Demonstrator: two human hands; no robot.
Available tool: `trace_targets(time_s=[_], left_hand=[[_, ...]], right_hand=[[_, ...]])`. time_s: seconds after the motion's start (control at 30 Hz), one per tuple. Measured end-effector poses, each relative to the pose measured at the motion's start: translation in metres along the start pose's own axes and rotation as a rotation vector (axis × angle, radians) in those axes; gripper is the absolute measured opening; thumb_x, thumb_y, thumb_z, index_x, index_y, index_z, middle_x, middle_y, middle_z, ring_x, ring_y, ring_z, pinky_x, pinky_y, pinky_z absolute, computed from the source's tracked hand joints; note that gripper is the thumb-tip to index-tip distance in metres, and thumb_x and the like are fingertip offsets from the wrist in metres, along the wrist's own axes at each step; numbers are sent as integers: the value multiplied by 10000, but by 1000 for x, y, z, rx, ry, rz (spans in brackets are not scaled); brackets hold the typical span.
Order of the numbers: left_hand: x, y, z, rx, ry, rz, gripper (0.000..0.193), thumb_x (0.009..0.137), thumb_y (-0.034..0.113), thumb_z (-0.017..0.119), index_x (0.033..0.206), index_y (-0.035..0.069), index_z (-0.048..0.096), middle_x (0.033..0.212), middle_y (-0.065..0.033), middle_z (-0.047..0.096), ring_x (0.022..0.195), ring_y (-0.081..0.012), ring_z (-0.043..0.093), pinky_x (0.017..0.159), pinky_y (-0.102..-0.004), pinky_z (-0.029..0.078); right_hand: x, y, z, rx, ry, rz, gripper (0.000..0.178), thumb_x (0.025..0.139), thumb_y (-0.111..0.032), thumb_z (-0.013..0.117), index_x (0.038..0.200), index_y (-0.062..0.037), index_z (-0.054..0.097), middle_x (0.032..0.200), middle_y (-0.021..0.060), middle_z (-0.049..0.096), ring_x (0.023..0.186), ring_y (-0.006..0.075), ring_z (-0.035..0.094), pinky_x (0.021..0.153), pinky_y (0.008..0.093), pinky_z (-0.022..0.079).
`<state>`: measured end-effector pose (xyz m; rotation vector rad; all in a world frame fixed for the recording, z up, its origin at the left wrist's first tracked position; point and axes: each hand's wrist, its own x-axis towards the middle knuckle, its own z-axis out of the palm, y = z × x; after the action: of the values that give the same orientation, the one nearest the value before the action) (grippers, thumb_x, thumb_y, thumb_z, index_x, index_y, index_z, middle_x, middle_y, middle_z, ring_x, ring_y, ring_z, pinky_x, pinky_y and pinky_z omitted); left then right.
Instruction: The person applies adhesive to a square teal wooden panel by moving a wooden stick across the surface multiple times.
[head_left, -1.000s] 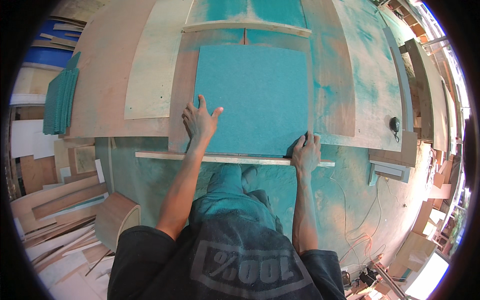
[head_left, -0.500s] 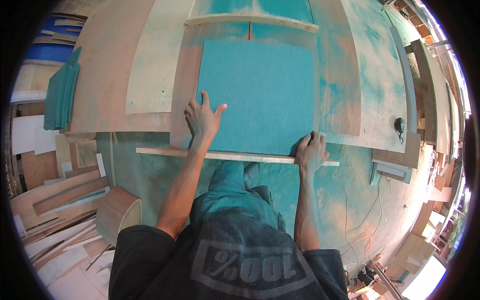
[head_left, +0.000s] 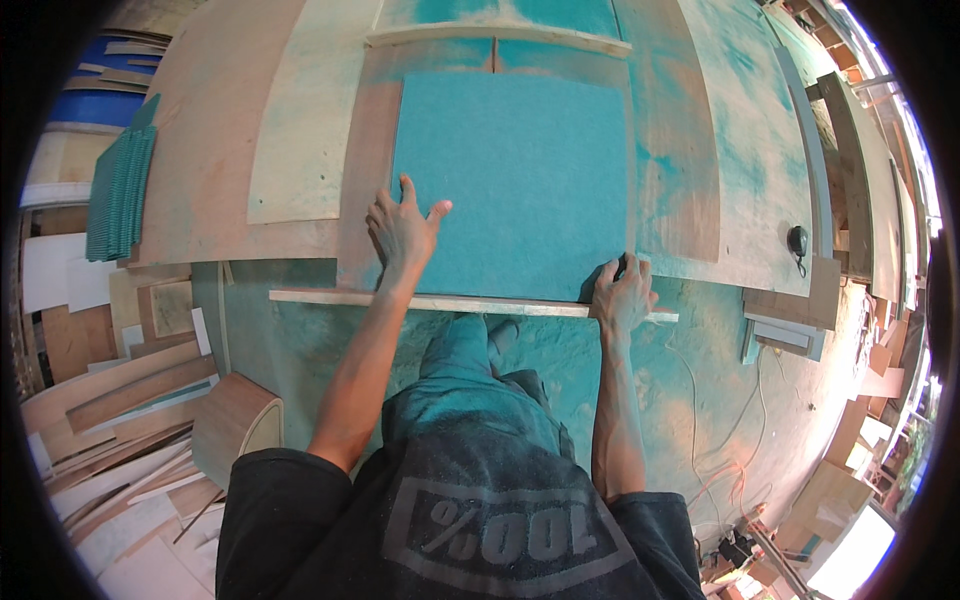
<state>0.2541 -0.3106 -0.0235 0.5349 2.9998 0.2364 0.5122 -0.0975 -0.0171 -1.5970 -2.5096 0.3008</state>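
Observation:
A flat teal square panel lies on the worktable in front of me. Along its left edge rests my left hand, thumb and index finger stretched apart, the thumb over the panel's face. At the panel's near right corner, my right hand has its fingers bent around the edge; a dark spot shows between them, too small to make out. A long pale wooden strip runs along the panel's near edge, under both wrists. Another wooden strip lies across the boards beyond the panel.
Teal-dusted wooden boards cover the table. A stack of thin teal pieces stands at the far left. A small black object lies on the right. Wood offcuts fill the lower left; cables trail over the floor at right.
The whole view has shifted very slightly, the panel appearing a little higher. Both hands keep nearly the same places on the panel's edges, the right one's fingers moving only a little.

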Motion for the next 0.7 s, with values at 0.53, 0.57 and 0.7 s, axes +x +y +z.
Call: trace_targets(time_s=[0.53, 0.57, 0.7], left_hand=[[-1, 9, -9, 130, -210, -89, 847, 999, 608, 675, 1640, 113, 427, 1426, -250, 501, 1256, -465, 539, 1039, -570, 489], [2, 22, -12, 145, -198, -37, 830, 1004, 603, 671, 1648, 145, 417, 1449, -256, 485, 1281, -479, 523, 1043, -591, 481], [3, 77, -4, 67, -76, 253, 786, 1016, 600, 655, 1674, 262, 389, 1576, -304, 382, 1409, -557, 416, 1075, -692, 429]], right_hand=[[-5, -7, -9, -1, 45, -3, 385, 919, -292, 659, 1219, -57, 714, 1178, 140, 644, 1130, 340, 651, 981, 512, 451], [-5, -4, -5, -4, 100, -20, 396, 917, -296, 673, 1237, -67, 716, 1174, 134, 644, 1126, 341, 650, 981, 509, 451], [-11, 7, -11, 298, 202, -304, 491, 878, -374, 806, 1294, -126, 722, 1192, 96, 657, 1130, 309, 639, 1002, 477, 444]])
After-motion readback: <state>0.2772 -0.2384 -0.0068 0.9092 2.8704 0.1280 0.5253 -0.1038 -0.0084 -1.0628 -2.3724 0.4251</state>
